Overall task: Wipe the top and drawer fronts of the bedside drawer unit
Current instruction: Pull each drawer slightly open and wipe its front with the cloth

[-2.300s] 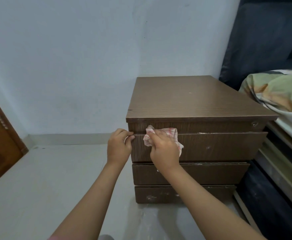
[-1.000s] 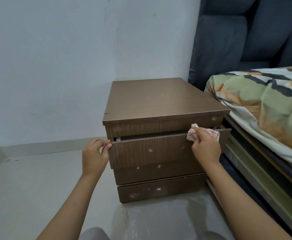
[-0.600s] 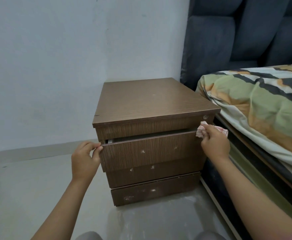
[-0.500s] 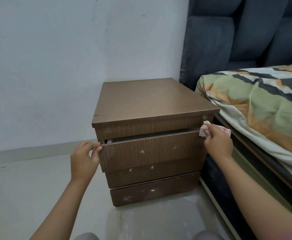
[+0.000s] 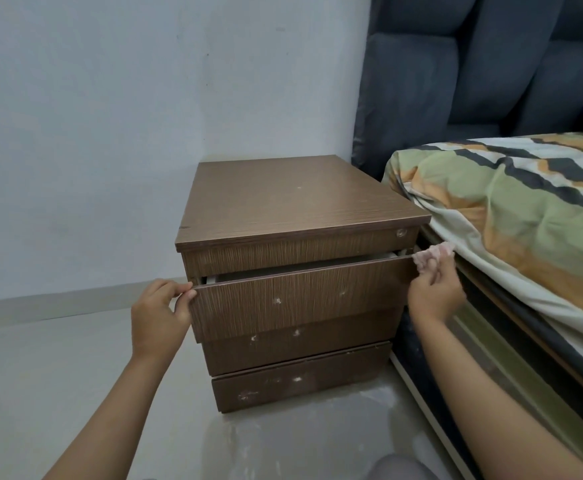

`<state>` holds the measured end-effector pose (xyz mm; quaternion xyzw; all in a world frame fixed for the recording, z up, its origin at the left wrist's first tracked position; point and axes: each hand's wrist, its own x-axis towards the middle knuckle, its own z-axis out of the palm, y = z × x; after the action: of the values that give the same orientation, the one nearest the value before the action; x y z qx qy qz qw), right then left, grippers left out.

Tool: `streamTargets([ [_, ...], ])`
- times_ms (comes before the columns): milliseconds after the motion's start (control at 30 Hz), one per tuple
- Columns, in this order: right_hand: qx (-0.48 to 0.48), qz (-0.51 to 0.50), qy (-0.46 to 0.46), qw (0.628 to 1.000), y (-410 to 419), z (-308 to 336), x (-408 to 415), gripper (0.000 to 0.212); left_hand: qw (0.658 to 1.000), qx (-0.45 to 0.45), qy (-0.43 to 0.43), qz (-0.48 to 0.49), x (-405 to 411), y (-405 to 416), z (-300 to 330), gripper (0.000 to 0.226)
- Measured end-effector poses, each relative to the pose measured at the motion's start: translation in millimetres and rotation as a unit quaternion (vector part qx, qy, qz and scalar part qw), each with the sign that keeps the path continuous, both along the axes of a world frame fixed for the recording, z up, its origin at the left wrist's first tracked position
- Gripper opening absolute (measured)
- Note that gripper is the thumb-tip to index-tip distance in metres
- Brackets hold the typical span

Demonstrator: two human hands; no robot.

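Top drawer (image 5: 300,299) ajar, inside unseen; right hand (image 5: 433,294) grips cloth (image 5: 430,257)

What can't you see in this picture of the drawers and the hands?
- Inside the top drawer: head view, hidden by its own front and the unit's top; only a thin gap shows.
- The cloth: blurred, partly covered by the right hand, so its pattern is unclear.
- Left hand: its fingertips curl behind the drawer's edge.
- Small round fitting: too small to identify.
- The bed: cut off by the right edge.
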<state>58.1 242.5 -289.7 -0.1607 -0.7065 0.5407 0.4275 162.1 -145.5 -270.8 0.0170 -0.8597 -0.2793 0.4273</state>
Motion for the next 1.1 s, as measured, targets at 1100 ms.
streamTargets([
  [1100, -0.221, 0.06, -0.073, 0.971, -140.3, 0.3, -6.5, 0.052, 1.0, -0.001, 0.011, -0.012, -2.4, 1.8, -7.3, 0.011],
])
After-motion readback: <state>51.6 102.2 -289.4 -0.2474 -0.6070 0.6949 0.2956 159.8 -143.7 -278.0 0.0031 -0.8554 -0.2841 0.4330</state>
